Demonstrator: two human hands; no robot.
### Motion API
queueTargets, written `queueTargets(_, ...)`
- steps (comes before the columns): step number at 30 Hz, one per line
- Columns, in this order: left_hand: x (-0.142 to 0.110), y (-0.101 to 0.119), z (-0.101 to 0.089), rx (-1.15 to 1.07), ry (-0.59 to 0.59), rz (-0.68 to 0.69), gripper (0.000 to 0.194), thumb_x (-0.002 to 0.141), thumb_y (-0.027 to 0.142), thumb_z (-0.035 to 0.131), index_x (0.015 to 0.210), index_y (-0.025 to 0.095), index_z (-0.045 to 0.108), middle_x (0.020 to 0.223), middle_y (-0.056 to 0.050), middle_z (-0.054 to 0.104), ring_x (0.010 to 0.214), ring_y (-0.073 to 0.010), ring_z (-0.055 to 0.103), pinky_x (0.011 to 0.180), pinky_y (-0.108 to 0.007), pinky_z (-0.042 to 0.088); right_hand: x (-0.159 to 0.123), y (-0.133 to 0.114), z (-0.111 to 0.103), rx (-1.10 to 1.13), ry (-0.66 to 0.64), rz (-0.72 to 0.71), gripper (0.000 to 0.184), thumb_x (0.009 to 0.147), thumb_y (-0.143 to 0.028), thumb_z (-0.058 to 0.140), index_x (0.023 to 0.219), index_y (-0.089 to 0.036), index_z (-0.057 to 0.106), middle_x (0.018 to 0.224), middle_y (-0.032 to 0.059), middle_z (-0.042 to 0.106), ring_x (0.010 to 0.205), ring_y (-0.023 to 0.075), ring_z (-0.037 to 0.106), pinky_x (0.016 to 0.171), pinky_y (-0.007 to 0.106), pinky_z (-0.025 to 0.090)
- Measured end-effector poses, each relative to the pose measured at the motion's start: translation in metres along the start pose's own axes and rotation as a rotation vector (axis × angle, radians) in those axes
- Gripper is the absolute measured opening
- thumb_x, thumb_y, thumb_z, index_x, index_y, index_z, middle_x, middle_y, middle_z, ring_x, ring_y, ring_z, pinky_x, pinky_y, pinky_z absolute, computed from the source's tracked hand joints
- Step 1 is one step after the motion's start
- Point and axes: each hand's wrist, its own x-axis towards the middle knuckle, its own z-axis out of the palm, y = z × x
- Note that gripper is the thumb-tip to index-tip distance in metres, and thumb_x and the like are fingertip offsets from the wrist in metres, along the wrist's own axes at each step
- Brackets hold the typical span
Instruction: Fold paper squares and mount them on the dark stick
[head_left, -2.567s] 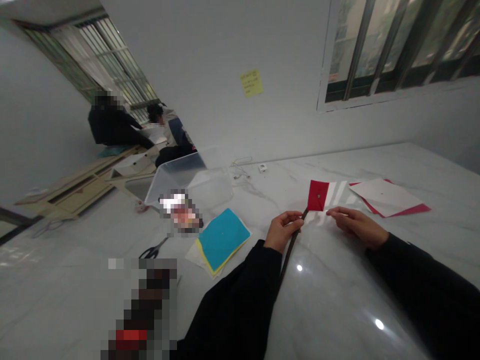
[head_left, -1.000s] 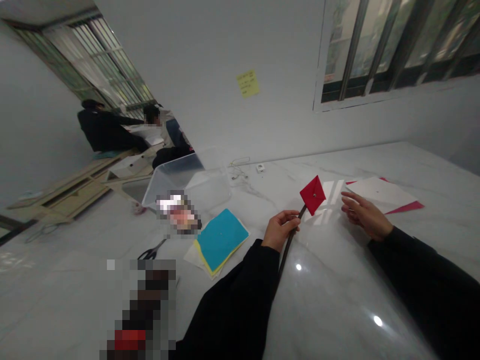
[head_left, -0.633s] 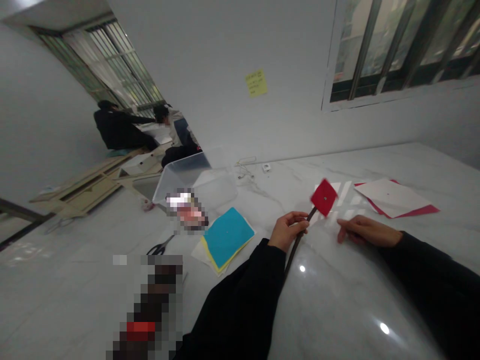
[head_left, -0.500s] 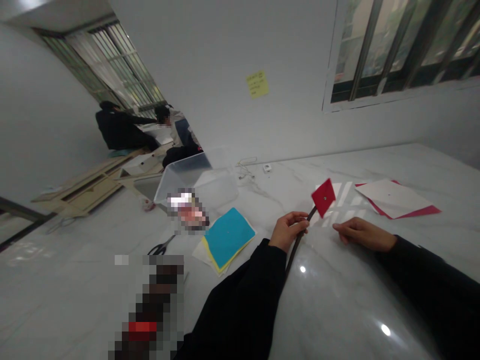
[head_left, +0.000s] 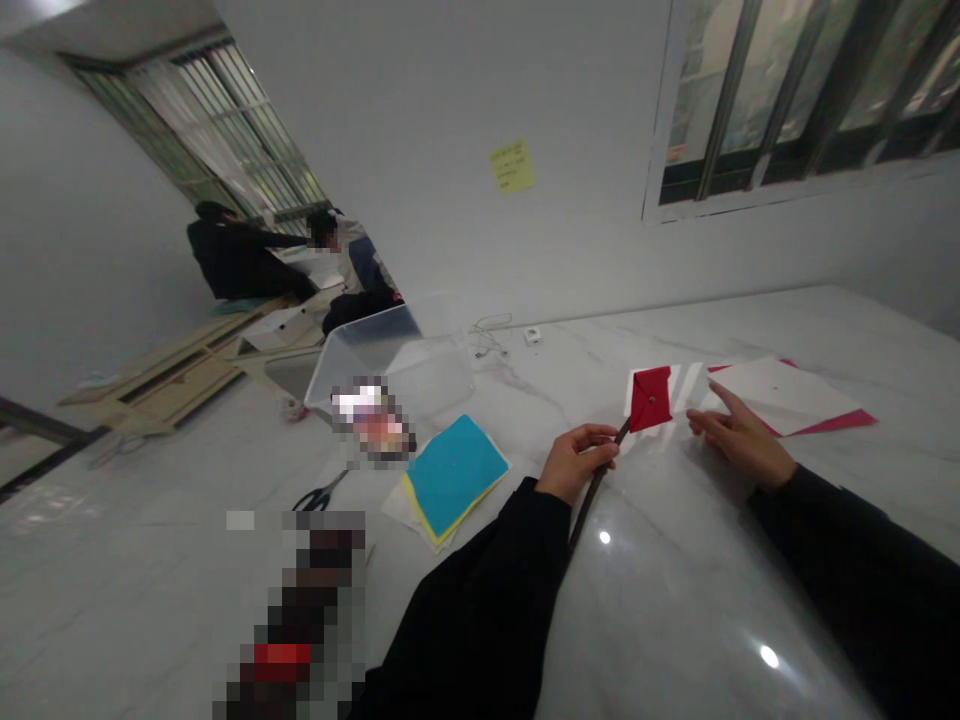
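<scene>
My left hand [head_left: 580, 464] is closed around a thin dark brown stick [head_left: 588, 505], which slants up and away from me. At the stick's upper end sits a small red folded-paper pinwheel [head_left: 649, 399] with a round fastener at its middle. To the right of it, my right hand [head_left: 739, 438] hovers apart from the paper, its index finger stretched out and nothing in its grasp. Blue and yellow sheets [head_left: 454, 476] lie stacked left of my left hand. Beyond my right hand rest white and red sheets [head_left: 787, 396].
Black-handled scissors [head_left: 319, 494] lie at the left, near a blurred-out item [head_left: 375, 425]. A clear plastic bin [head_left: 390, 350] stands behind them. A cable [head_left: 491, 345] and a small white adapter [head_left: 532, 336] are by the wall. Two people sit in the far left background.
The red pinwheel has turned on its stick. My right hand has lifted slightly and moved to the right, with its index finger now extended. The left hand stays in place.
</scene>
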Motion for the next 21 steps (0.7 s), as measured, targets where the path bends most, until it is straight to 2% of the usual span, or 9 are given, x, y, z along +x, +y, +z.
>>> queueTargets(2, 0.0, 0.0, 0.0, 0.002, 0.0, 0.008, 0.037, 0.065, 0.029, 0.08, 0.097, 0.014, 0.07, 0.08, -0.003, 0.065, 0.061, -0.0102, 0.057, 0.062, -0.026, 0.043, -0.005, -0.005, -0.005, -0.034, -0.213, -0.005, 0.078, 0.079, -0.064, 0.06, 0.142, -0.019, 0.045, 0.075, 0.0018, 0.062, 0.052, 0.0123, 0.045, 0.046, 0.024, 0.036)
queueTargets(3, 0.0, 0.0, 0.0, -0.004, 0.003, 0.015, 0.037, 0.065, 0.029, 0.08, 0.097, 0.014, 0.07, 0.079, -0.003, 0.065, 0.061, -0.01, 0.057, 0.062, -0.026, 0.043, -0.011, -0.009, -0.006, -0.071, -0.447, -0.005, 0.067, 0.081, -0.064, 0.058, 0.13, -0.019, 0.059, 0.071, 0.0012, 0.06, 0.052, 0.0113, 0.044, 0.046, 0.023, 0.034)
queueTargets(5, 0.001, -0.001, 0.0, -0.025, 0.01, 0.02, 0.036, 0.065, 0.03, 0.08, 0.096, 0.014, 0.07, 0.078, -0.002, 0.064, 0.06, -0.0097, 0.057, 0.062, -0.026, 0.043, -0.024, -0.017, -0.008, -0.148, -1.162, 0.026, 0.053, 0.084, -0.06, 0.058, 0.111, -0.017, 0.072, 0.065, 0.0007, 0.058, 0.053, 0.0107, 0.046, 0.05, 0.023, 0.034)
queueTargets(7, 0.001, -0.002, 0.0, -0.042, 0.012, 0.019, 0.037, 0.064, 0.03, 0.081, 0.096, 0.014, 0.07, 0.076, -0.002, 0.064, 0.059, -0.0096, 0.056, 0.062, -0.026, 0.043, -0.034, -0.023, -0.006, -0.146, -1.511, 0.049, 0.05, 0.082, -0.055, 0.065, 0.112, -0.016, 0.073, 0.066, 0.0012, 0.059, 0.057, 0.0111, 0.049, 0.053, 0.023, 0.036)
queueTargets(9, 0.001, -0.002, 0.0, -0.048, 0.015, 0.017, 0.037, 0.064, 0.029, 0.081, 0.096, 0.014, 0.07, 0.077, -0.002, 0.064, 0.06, -0.0096, 0.056, 0.062, -0.026, 0.043, -0.036, -0.025, -0.002, -0.122, -1.374, 0.022, 0.047, 0.084, -0.055, 0.062, 0.109, -0.016, 0.073, 0.063, -0.0015, 0.053, 0.053, 0.0085, 0.042, 0.05, 0.021, 0.031)
queueTargets(12, 0.0, -0.002, 0.001, -0.05, 0.022, 0.012, 0.036, 0.064, 0.029, 0.081, 0.096, 0.014, 0.07, 0.077, -0.002, 0.064, 0.06, -0.0097, 0.056, 0.062, -0.026, 0.042, -0.024, -0.018, 0.001, -0.061, -0.872, 0.018, 0.045, 0.084, -0.057, 0.06, 0.102, -0.017, 0.07, 0.059, -0.0053, 0.042, 0.049, 0.007, 0.032, 0.044, 0.02, 0.023)
queueTargets(17, 0.0, -0.001, 0.001, -0.058, 0.015, 0.012, 0.036, 0.063, 0.029, 0.082, 0.094, 0.014, 0.07, 0.077, -0.002, 0.064, 0.06, -0.0094, 0.056, 0.062, -0.026, 0.042, 0.0, -0.002, -0.006, 0.15, -0.062, 0.08, 0.071, 0.076, -0.05, 0.07, 0.139, -0.027, 0.046, 0.081, -0.0006, 0.056, 0.058, 0.0114, 0.046, 0.049, 0.022, 0.039)
queueTargets(19, 0.0, -0.001, 0.001, -0.06, 0.012, 0.007, 0.038, 0.062, 0.03, 0.082, 0.094, 0.014, 0.07, 0.079, -0.002, 0.064, 0.06, -0.0094, 0.056, 0.063, -0.026, 0.043, 0.001, -0.002, -0.01, 0.16, 0.056, 0.065, 0.083, 0.075, -0.049, 0.072, 0.147, -0.03, 0.035, 0.093, 0.0017, 0.059, 0.062, 0.0122, 0.05, 0.051, 0.023, 0.042)
queueTargets(21, 0.0, -0.001, 0.0, -0.05, 0.012, 0.001, 0.038, 0.063, 0.031, 0.082, 0.095, 0.014, 0.07, 0.079, -0.002, 0.064, 0.061, -0.0098, 0.057, 0.064, -0.027, 0.043, -0.004, -0.006, -0.011, 0.112, -0.122, 0.036, 0.077, 0.076, -0.051, 0.07, 0.144, -0.028, 0.042, 0.089, 0.0012, 0.06, 0.058, 0.011, 0.047, 0.048, 0.022, 0.039)
